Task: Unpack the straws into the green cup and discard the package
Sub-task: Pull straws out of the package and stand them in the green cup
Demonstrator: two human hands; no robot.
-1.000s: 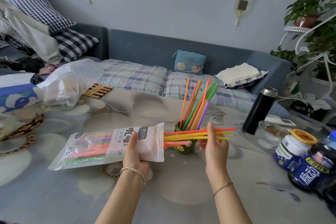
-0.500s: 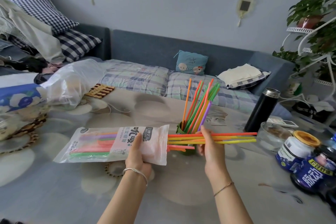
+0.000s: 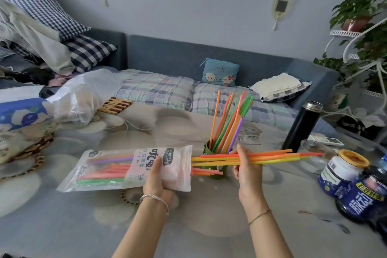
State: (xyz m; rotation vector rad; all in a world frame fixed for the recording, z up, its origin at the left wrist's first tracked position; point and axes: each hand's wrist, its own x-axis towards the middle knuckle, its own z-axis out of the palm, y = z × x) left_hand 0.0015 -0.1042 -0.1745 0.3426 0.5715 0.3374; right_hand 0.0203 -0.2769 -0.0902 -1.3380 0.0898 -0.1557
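Observation:
A clear and pink straw package (image 3: 117,168) lies sideways above the table, gripped near its open right end by my left hand (image 3: 158,181). Several coloured straws remain inside it. My right hand (image 3: 247,170) pinches a bundle of orange and yellow straws (image 3: 272,156) that stick out level to the right, their left ends almost at the package mouth. Behind that bundle stands the green cup (image 3: 213,165), partly hidden, with several straws (image 3: 229,125) upright in it.
A black flask (image 3: 301,130), a glass bowl (image 3: 314,151), a yellow-lidded jar (image 3: 340,170) and dark blue bottles (image 3: 364,197) crowd the table's right side. A crumpled clear plastic bag (image 3: 83,94) and wooden coasters (image 3: 115,105) lie at the far left. A sofa runs behind the table.
My right hand has drawn the orange and yellow straws farther to the right, out of the package. My left hand keeps the package in place.

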